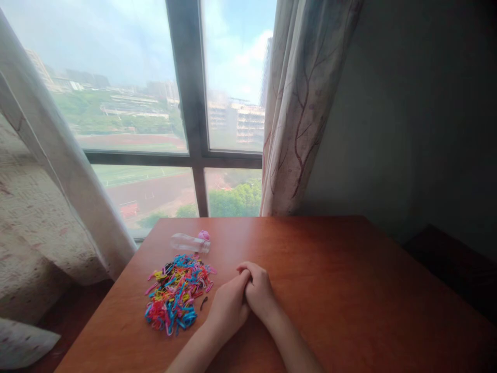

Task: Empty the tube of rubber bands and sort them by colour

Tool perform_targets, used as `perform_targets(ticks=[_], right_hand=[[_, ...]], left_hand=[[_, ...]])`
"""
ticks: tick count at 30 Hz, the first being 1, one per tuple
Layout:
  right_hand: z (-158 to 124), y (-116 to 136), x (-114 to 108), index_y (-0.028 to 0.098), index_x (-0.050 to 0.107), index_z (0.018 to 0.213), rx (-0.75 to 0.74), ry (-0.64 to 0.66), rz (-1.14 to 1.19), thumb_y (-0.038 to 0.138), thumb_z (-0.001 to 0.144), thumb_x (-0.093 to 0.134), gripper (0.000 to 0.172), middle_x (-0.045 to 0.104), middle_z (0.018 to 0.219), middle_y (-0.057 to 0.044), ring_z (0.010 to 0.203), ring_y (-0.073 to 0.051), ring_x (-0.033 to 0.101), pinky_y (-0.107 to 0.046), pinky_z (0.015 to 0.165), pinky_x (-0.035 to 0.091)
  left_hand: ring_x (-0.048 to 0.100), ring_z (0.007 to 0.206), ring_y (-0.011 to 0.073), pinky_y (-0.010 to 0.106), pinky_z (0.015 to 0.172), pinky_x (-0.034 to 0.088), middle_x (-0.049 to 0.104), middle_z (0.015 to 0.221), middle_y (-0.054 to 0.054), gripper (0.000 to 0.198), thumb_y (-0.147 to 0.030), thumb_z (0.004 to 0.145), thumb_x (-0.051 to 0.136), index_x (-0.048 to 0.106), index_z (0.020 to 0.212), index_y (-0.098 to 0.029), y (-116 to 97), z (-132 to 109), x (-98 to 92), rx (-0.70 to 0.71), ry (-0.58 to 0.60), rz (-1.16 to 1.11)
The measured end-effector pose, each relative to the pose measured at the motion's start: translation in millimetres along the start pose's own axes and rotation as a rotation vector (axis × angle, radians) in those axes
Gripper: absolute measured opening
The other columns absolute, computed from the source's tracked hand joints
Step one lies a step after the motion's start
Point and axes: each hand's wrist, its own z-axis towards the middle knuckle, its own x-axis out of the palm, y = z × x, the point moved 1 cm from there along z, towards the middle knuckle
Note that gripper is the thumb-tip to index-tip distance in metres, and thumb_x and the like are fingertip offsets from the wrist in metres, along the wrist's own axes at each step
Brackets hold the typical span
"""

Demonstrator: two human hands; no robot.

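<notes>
My left hand [230, 304] and my right hand [259, 291] are clasped together above the table, fingers curled in against each other. No object shows in either one, and the palms are hidden. Left of them lies a loose pile of small colourful elastic bands [178, 290] in blue, pink, red, yellow and black. One dark band [204, 302] is apart from the pile, close to my left wrist. Behind the pile a clear plastic bottle [189, 243] rests on its side, its mouth pointing right. A pink cap [204, 235] sits just beyond the bottle's mouth.
The brown wooden table [330, 280] stands against a window [198, 155] with a dark frame. Patterned curtains hang on both sides, the right curtain [298, 114] reaching the table's back edge. A dark piece of furniture [442, 259] is at the far right.
</notes>
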Motion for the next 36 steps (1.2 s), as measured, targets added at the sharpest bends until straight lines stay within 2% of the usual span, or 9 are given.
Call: perform_targets(ticks=[10,36], right_hand=[[0.3,-1.6,0.1,0.018,0.074,0.088,-0.001,0.005,-0.004,0.011,0.069,0.045,0.035,0.075,0.086,-0.007,0.084,-0.021,0.068,-0.028,0.077,0.051],[0.3,-2.1,1.0,0.019,0.074,0.088,-0.009,0.000,-0.011,0.011,0.068,0.045,0.036,0.075,0.087,-0.006,0.084,-0.021,0.068,-0.029,0.079,0.052]], left_hand=[[0.068,0.092,0.0250,0.027,0.070,0.044,0.070,0.099,0.005,0.045,-0.004,0.066,0.051,0.052,0.107,-0.024,-0.5,0.3,-0.6,0.001,-0.005,-0.012],[0.068,0.095,0.0256,0.028,0.071,0.045,0.071,0.103,0.006,0.049,-0.003,0.067,0.050,0.052,0.111,-0.024,-0.9,-0.6,-1.1,-0.005,-0.001,0.005]])
